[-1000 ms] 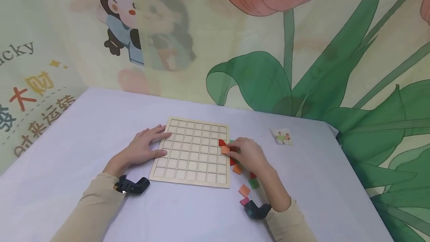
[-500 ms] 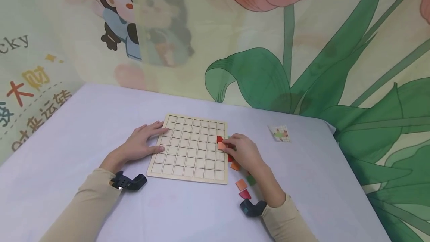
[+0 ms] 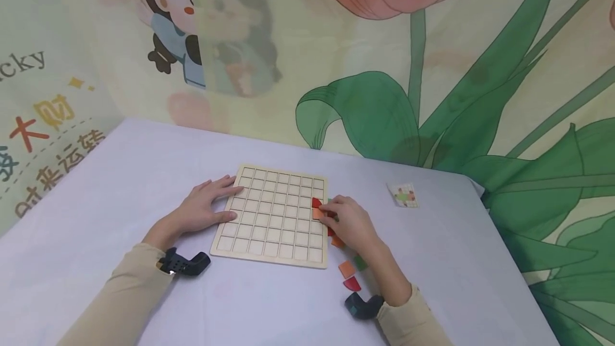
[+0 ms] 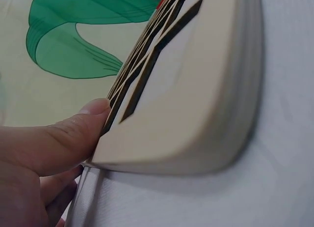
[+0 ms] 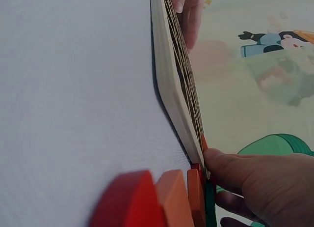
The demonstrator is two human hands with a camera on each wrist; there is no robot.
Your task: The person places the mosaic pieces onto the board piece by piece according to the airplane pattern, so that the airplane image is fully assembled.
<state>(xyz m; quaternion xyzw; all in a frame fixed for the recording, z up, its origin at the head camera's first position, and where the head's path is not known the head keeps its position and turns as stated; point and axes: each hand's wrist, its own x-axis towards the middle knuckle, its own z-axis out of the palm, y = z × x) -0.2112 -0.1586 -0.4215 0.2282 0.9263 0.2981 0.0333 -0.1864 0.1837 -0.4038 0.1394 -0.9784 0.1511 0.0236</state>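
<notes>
Orange tile point(image 3: 317, 213): square, flat; at the right-hand edge of the grid board, directly below a red tile point(image 3: 316, 202) with one curved side. Whether it is fully seated cannot be told.

Right hand point(image 3: 353, 221): thumb and fingertip pinching the orange tile. The right wrist view alone gives the thumb close up at the board's rim.

Grid board point(image 3: 274, 212): pale wood, square cells with dark grooves; flat on the tabletop. The left wrist view adds its rounded corner and smooth, thick edge.

Left hand point(image 3: 199, 208): gripping nothing, fingers extended, thumb and fingertips resting on the board's left edge.

Loose pieces, right of the board: orange square point(image 3: 347, 269), red quarter-round point(image 3: 353, 283), green piece point(image 3: 360, 263), others part-hidden; the right wrist view shows their thickness.

Patterned card point(image 3: 405, 195): far right.

Tabletop point(image 3: 269, 303): white cloth, faintly creased.

Backdrop point(image 3: 355, 116): printed tulip and leaves.
</notes>
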